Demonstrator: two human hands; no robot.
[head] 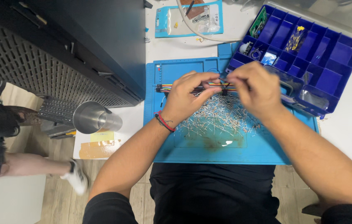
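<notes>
The bundle of multicoloured jumper wires (184, 87) lies above the blue work mat (209, 149), its long axis running left to right across the view, with black connector ends showing at the far left and near the middle. One bundle is visible; the individual wires in it are too fine to count. The left hand (186, 97) is curled over the bundle's left half, fingers closed round it from above. The right hand (256, 89) meets it at the bundle's right end, thumb and forefinger pinched together on the wire tips; what exactly sits between the pads cannot be told. Both hands touch the bundle, so neither is nearer; the free length runs leftward from the right fingertips. Just below the hands, one loose heap of short clipped wire leads (221, 118) lies on the mat, far too many to count. To the right, one dark blue compartment organiser box (308, 54) overlaps the mat's corner, holding small parts in several cells. One steel tumbler (93, 118) stands at the table's left edge. One clear pouch of hardware (190, 18) lies beyond the mat.
</notes>
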